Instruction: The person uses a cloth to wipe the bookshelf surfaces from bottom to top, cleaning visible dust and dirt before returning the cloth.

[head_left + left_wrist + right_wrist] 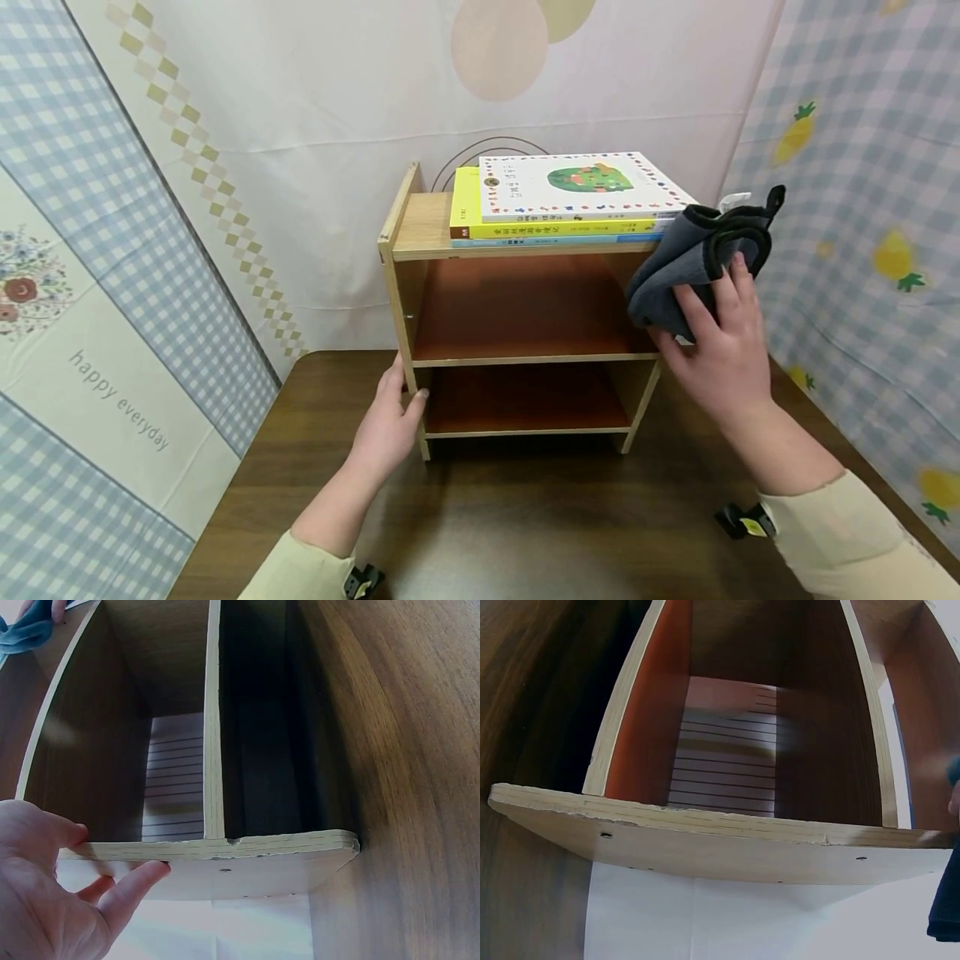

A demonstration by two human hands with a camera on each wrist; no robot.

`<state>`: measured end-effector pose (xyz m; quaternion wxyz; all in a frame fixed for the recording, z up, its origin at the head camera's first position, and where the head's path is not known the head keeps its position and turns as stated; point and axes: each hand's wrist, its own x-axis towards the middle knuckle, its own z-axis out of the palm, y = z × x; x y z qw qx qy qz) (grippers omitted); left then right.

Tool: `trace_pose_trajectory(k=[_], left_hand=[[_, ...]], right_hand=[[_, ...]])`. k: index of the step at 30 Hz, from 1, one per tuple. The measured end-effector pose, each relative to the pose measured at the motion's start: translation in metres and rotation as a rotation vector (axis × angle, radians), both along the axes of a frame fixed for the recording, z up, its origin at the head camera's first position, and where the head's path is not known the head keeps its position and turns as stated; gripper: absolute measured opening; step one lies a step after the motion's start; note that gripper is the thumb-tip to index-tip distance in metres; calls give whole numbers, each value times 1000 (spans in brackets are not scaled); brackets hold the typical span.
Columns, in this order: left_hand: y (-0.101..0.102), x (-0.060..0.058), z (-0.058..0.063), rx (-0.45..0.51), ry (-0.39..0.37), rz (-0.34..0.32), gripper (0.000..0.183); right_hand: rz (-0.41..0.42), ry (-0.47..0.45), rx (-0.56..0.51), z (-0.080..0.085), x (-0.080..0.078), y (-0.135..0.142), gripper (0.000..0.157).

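A small wooden shelf (532,362) with reddish-brown boards stands upright on the table. At its left side panel my left hand (386,425) grips the front edge, with the thumb on one face and the fingers on the other in the left wrist view. My right hand (723,358) holds a folded grey-blue cloth (671,271) with black edging against the top of the right side panel, covering that corner. In the right wrist view only a dark part of the cloth (946,900) shows at the right border.
On the shelf's top lie stacked books: a white picture book (525,187) over a yellow book (467,200) and a blue one (540,242). Both lower compartments hold nothing visible. A brown wood-grain table (525,533) spreads in front; patterned curtains (337,100) hang behind and beside.
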<state>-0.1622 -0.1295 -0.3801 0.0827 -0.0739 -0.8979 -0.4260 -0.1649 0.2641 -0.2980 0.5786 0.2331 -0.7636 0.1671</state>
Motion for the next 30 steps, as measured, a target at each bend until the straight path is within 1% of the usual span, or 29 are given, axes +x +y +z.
trace_pose_trajectory(k=[2,8,11,18,24,27,30], left_hand=[[0,0,0,0,4,-2,73],[0,0,-1,7,5,-3,73],[1,0,-1,8,11,-1,73],[0,0,0,14,5,4,72],[-1,0,-1,13,13,-2,72],[0,0,-2,13,12,-1,73],[0,0,-2,12,10,0,73]], right_hand=[[17,2,-17,1,0,-1,42],[52,44,-46,2,-4,-5,47],[53,50,-49,1,-6,-5,48],[23,15,-26,-2,-7,-1,48],[18,-15,-24,-7,-6,1,45],[34,-25,-31,-11,-5,2,46],[68,-25,-38,-14,-4,3,47]])
